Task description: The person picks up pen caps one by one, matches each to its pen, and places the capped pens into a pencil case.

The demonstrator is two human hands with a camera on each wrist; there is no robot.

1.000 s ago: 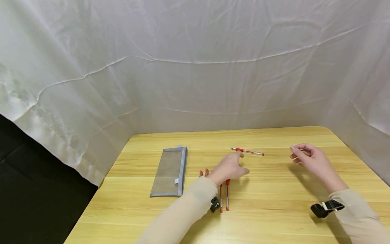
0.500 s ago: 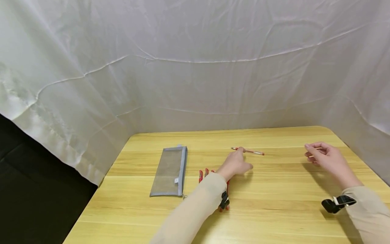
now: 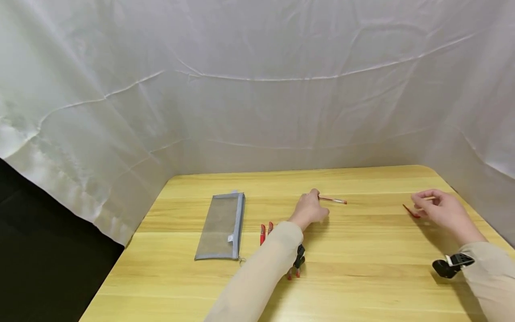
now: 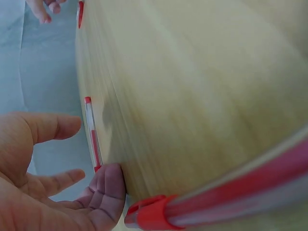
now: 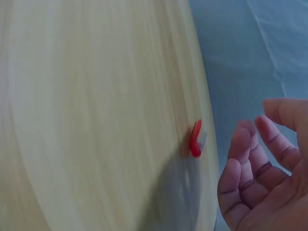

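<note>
1. Both hands have moved a little since half a second ago: the left hand (image 3: 309,210) went slightly toward 12 o'clock, and the right hand (image 3: 440,214) toward 3 o'clock. At 9 o'clock of the right hand, a small red piece (image 5: 195,142) has come into sight in the head view.
2. Below the left hand lies the single red pen (image 3: 333,200) on the tabletop (image 3: 362,250), with its clear end pointing out toward 3 o'clock. Left fingers (image 4: 109,192) are loosely bent and cover the other end of this pen, while the thumb (image 4: 57,127) stands well apart from them. I cannot tell how firmly they touch it.
3. Right fingers (image 5: 240,178) are half bent, with a gap to the thumb, and have hold of nothing. The small red piece is just beside them in the head view; how much of a pen it is, I cannot tell.
4. More red pens (image 3: 263,235) lie at 7 o'clock from the left hand, partly hidden under the left sleeve (image 3: 253,277).
5. Well apart, at 9 o'clock from the left hand, a grey pouch (image 3: 220,226) lies flat, its zip side toward 3 o'clock.
6. Behind the tabletop, at 12 o'clock, hangs a pale curtain (image 3: 281,116).
</note>
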